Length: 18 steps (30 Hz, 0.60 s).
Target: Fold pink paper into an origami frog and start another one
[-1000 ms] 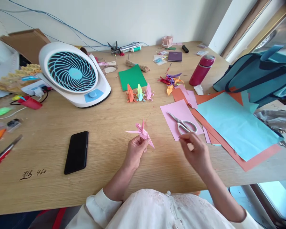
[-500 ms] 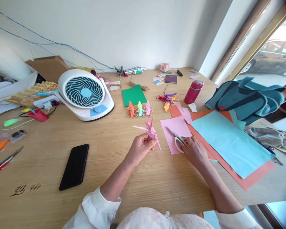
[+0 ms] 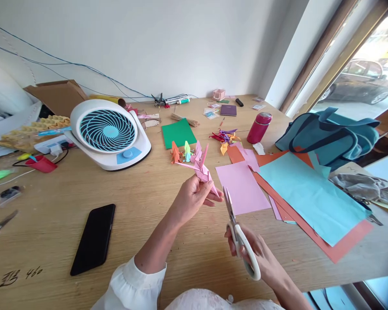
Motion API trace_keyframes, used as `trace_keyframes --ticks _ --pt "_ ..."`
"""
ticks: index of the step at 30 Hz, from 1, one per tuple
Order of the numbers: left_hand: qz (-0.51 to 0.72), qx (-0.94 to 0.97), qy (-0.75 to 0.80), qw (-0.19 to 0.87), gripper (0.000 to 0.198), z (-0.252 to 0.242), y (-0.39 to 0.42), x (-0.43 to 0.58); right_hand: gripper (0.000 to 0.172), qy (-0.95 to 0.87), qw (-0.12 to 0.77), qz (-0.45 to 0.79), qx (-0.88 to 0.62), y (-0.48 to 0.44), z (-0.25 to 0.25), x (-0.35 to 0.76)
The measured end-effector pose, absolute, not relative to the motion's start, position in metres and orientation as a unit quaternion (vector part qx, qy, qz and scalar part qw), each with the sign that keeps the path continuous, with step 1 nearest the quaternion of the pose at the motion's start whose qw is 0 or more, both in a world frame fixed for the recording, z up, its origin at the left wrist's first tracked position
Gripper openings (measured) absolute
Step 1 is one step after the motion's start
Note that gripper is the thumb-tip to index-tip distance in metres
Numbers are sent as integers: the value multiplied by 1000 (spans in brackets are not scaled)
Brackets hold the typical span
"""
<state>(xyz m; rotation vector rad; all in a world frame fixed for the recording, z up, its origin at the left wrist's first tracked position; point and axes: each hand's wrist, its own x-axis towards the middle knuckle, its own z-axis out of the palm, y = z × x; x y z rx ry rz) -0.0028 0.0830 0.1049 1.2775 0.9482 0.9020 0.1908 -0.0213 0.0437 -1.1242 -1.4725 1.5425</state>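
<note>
A folded pink origami figure point(image 3: 203, 173) with long pointed ends is pinched between the thumb and fingers of my left hand point(image 3: 194, 196). My right hand point(image 3: 250, 245) grips white-handled scissors point(image 3: 233, 221), whose blades point away from me and up, just right of the figure's lower point. The blades look nearly closed and apart from the figure. Beyond my left hand stand small folded paper figures, an orange one point(image 3: 175, 153), a green and blue one point(image 3: 187, 151) and a pink one point(image 3: 197, 150). A pink paper sheet point(image 3: 244, 189) lies right of the blades.
Blue sheets point(image 3: 313, 193) over orange paper point(image 3: 334, 254) cover the right side, near a teal bag point(image 3: 326, 133). A red bottle point(image 3: 259, 128) stands behind. On the left are a white fan point(image 3: 142, 150) and a black phone point(image 3: 93, 239). Green paper point(image 3: 179, 133) lies farther back.
My right hand has lifted the scissors off the pink sheet and brought them left and toward me, blades raised. My left hand still holds the pink figure, with some fingers now extended beneath it.
</note>
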Motion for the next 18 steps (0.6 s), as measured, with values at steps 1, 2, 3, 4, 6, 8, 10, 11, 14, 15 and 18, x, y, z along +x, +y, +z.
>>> trace_keyframes --ticks 1,2,3,4,6,8,10,11,14,15,18 --pt "383 555 416 610 39 106 82 -3 55 -569 355 602 -434 -23 44 189" --pt "375 559 420 609 39 108 81 -3 54 -570 354 602 -432 -25 44 188" --pt "368 562 423 608 39 109 80 -3 54 -574 354 599 -432 -26 44 188" --pt "362 565 426 607 39 109 80 -3 54 -580 354 593 -432 -28 43 188" --pt "356 569 430 604 38 109 79 -3 53 -590 346 583 -438 -30 42 189" --pt "357 570 435 599 36 108 78 -4 53 -595 339 577 -445 -31 42 190" --pt "358 570 439 595 32 108 78 -3 52 -595 336 573 -452 -32 41 191" --pt "359 568 440 596 29 108 78 -3 52 -596 336 569 -456 -32 41 192" --pt "364 554 445 603 23 109 77 -2 50 -594 335 566 -463 -31 39 193" --pt "365 550 448 603 22 110 77 -1 49 -592 334 568 -463 -31 38 193" --pt "365 550 458 596 20 113 76 -1 48 -587 331 577 -461 -31 38 193"
